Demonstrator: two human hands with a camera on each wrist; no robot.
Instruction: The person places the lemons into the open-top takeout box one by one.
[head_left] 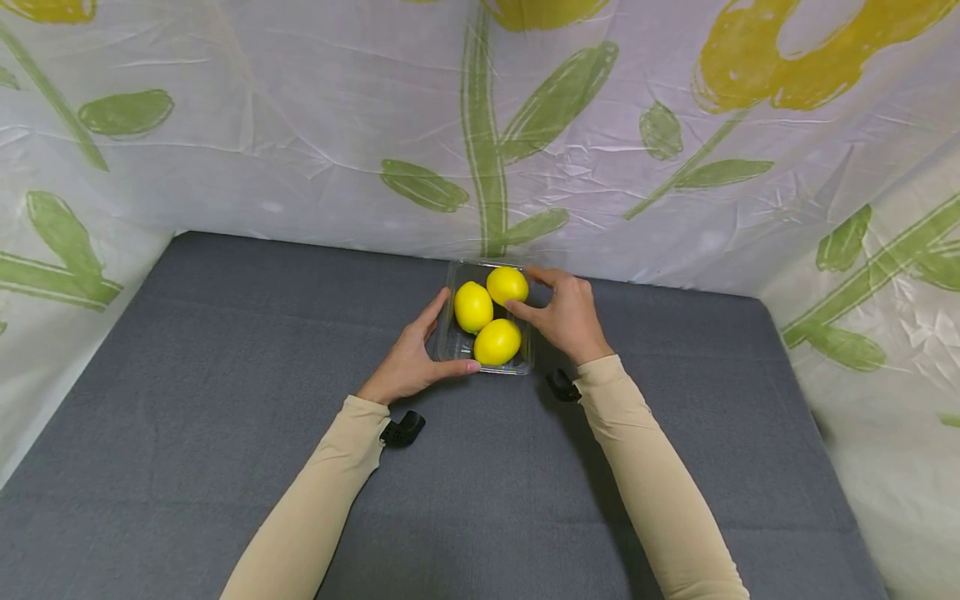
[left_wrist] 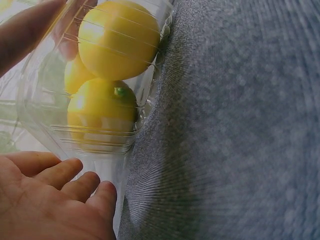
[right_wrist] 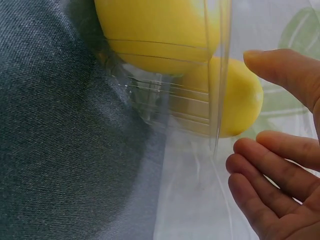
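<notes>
A clear plastic tray sits on the grey cloth near the back wall and holds three yellow lemons. My left hand lies against the tray's front left corner, thumb along the front edge and fingers up the left side. My right hand cups the right side, its thumb touching the far lemon. The left wrist view shows relaxed fingers beside the tray wall. In the right wrist view, loosely bent fingers hover just off the tray rim.
The grey cloth surface stretches wide to the left and front. A white sheet printed with green stems and yellow flowers walls in the back and both sides. Small black wrist mounts sit on the beige sleeves.
</notes>
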